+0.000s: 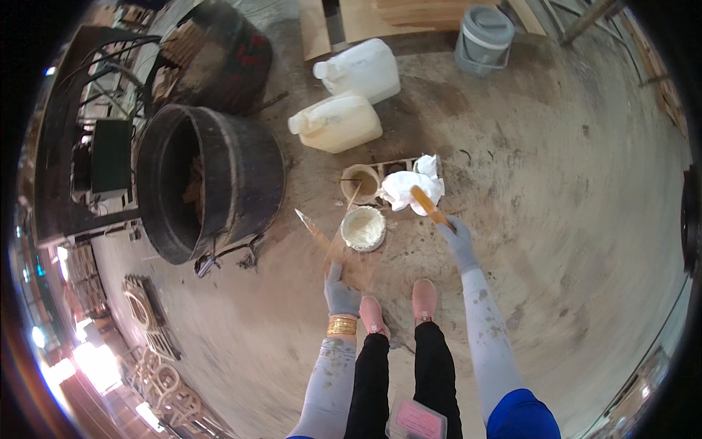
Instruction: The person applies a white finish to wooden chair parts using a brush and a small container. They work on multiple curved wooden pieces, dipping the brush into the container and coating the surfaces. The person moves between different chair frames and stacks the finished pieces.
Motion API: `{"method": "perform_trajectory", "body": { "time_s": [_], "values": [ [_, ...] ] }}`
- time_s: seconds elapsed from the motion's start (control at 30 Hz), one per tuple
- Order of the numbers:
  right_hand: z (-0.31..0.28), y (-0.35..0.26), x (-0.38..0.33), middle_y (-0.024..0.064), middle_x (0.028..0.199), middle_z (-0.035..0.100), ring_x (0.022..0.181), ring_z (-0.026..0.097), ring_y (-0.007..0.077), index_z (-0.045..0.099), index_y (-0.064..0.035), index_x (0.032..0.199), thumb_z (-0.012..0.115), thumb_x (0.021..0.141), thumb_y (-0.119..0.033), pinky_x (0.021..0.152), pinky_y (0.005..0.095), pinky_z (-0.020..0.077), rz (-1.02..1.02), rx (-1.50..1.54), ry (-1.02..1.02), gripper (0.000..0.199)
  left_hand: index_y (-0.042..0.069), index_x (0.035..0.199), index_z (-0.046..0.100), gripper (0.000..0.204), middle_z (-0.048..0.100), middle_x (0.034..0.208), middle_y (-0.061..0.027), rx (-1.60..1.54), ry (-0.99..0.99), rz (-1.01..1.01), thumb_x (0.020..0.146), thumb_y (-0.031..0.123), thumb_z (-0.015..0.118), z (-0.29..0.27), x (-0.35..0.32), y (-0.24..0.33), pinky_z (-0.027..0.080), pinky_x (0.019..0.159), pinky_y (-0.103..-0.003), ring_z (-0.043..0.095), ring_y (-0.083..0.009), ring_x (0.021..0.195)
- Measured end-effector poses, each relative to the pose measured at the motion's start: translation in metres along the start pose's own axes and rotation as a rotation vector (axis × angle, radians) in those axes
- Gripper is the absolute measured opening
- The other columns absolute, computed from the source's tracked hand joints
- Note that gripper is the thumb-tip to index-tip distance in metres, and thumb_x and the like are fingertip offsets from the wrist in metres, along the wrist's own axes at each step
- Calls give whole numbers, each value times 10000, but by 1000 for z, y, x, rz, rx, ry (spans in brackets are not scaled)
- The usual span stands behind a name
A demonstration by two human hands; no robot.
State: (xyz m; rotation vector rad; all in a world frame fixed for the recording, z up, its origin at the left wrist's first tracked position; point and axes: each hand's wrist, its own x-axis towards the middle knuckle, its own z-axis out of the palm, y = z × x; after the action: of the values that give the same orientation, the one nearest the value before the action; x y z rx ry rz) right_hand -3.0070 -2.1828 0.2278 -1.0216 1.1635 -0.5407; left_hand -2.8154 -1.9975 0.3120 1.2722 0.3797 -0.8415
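Observation:
My left hand, in a grey glove, is closed on a clear plastic sheet that spreads up and to the right; its outline is faint. Just beyond it stands a round white tub with pale cream stuff inside. My gloved right hand grips one end of an orange-brown wooden piece, which slants up to the left. The far end of this piece lies over or just above a crumpled white cloth; I cannot tell whether they touch. A tan pot with a thin stick in it sits left of the cloth.
Two whitish plastic jugs lie farther off. A large black drum stands at the left, with another dark barrel behind. A lidded grey bucket is at the far right, near wooden boards. My pink shoes are close by.

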Motion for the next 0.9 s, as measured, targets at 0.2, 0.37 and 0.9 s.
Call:
{"method": "perform_trajectory", "body": {
  "time_s": [0.2,0.37,0.9],
  "values": [
    [-8,53,24,15,798,538,742,488,87,625,-34,962,658,827,-200,658,250,404,84,-147,18,216,-3,1269,492,376,567,1207,-91,608,-82,198,950,197,488,40,35,-44,468,889,-303,568,-189,1055],
    [-6,50,14,-17,750,513,686,444,80,589,-23,909,640,856,-201,607,254,373,27,-21,118,193,-10,1261,493,394,575,1183,-96,398,-15,176,940,218,513,81,46,-38,478,849,-303,583,-183,1018],
    [-6,17,-5,147,1033,563,878,533,332,555,-172,1286,592,814,-57,753,381,443,-624,-876,234,487,-9,1197,538,334,605,1108,-86,350,-1,151,925,184,531,84,59,-34,496,803,-305,599,-171,951]
  ]
}}
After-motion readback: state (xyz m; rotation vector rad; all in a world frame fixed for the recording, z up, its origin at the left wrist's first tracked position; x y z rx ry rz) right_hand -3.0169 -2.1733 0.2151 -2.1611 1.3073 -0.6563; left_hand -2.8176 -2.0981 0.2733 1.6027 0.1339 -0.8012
